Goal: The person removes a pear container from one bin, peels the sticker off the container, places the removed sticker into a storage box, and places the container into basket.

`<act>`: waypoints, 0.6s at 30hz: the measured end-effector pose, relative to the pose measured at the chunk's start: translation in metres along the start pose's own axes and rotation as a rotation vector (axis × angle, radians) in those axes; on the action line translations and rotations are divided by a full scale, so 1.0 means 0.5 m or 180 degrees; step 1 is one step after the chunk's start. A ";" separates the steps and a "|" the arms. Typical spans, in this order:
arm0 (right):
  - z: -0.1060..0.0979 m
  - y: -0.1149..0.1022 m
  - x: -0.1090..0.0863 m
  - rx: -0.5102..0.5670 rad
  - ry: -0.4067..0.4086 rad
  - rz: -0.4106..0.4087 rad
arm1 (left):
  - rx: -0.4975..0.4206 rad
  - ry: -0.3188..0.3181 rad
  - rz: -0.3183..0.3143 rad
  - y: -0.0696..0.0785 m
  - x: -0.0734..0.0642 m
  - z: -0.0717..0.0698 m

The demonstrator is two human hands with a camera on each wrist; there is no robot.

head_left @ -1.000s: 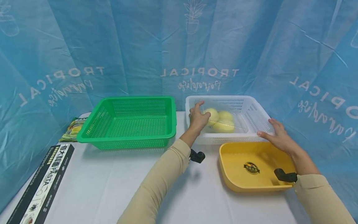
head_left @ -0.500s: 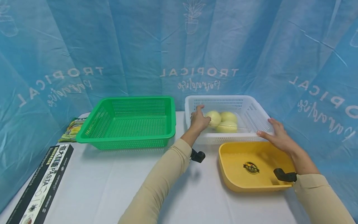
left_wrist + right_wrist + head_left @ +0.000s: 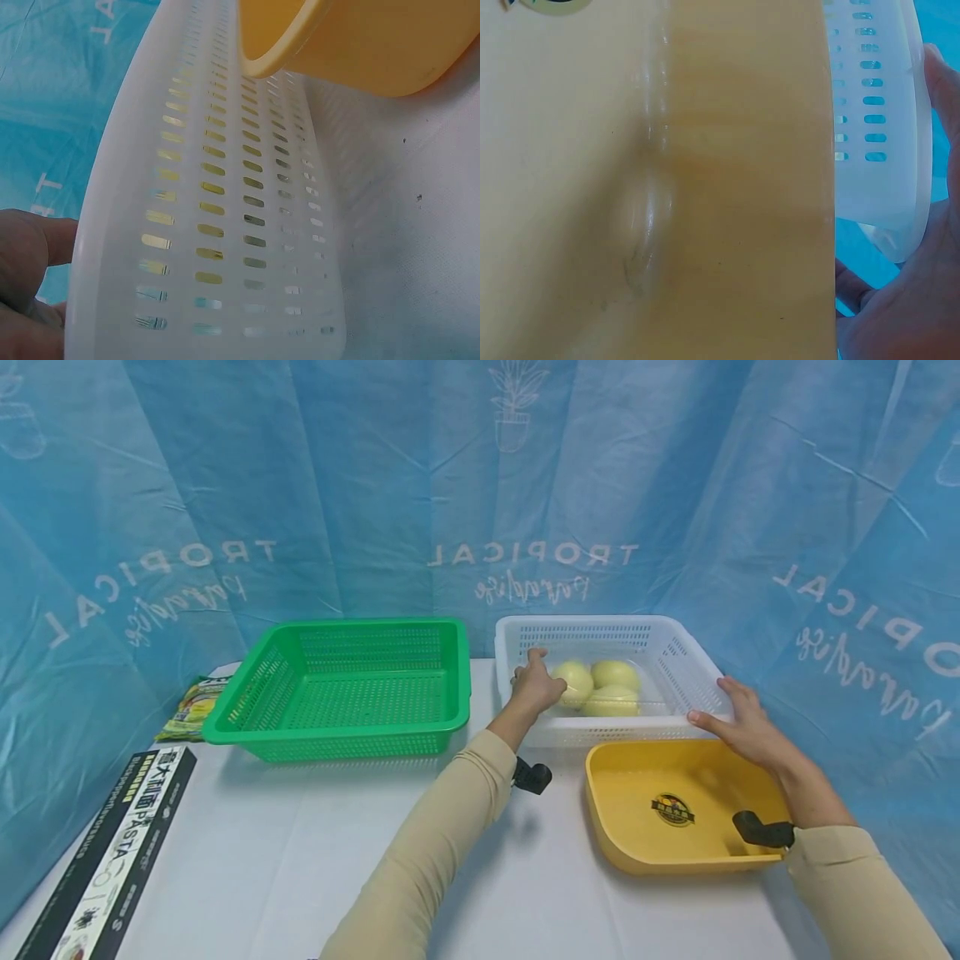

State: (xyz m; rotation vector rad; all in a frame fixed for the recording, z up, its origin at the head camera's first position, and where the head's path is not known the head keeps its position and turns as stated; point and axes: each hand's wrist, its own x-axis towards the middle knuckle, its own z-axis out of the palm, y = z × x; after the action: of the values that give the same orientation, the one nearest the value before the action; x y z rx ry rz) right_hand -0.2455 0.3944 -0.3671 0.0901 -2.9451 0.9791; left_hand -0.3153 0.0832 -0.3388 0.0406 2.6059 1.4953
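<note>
In the head view, a white perforated basket (image 3: 607, 722) stands at the back right. Inside it lies a clear plastic box (image 3: 654, 693) bearing several pale yellow-green round fruits (image 3: 612, 700). My left hand (image 3: 534, 683) reaches over the front rim and appears to hold the clear box's left end; its fingertips are partly hidden. My right hand (image 3: 746, 725) grips the basket's front right corner, thumb at the front rim and fingers at the right side. In the right wrist view that hand (image 3: 907, 322) curves round the corner. Pale yellow shows through the basket slots in the left wrist view.
A yellow tub (image 3: 622, 839) with a round logo stands in front of the white basket, under my right forearm. To the left is a green perforated basket (image 3: 337, 745). A colourful packet (image 3: 183, 710) and a long pasta box (image 3: 112, 852) lie at far left. Blue curtain surrounds the table.
The clear box with the fruits has settled lower in the white basket, and the fruits have shifted to the right. My left hand has dropped slightly with it. My right hand stays put.
</note>
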 end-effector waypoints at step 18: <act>0.000 0.003 0.002 -0.0006 -0.0024 0.0005 | 0.0077 0.0078 0.0130 0.005 -0.015 -0.007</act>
State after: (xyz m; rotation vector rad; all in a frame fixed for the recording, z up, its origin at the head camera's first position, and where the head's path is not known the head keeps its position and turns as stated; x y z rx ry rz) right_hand -0.2468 0.3957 -0.3678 0.0917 -2.9532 0.9785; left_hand -0.3083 0.0805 -0.3342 0.0789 2.6582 1.4868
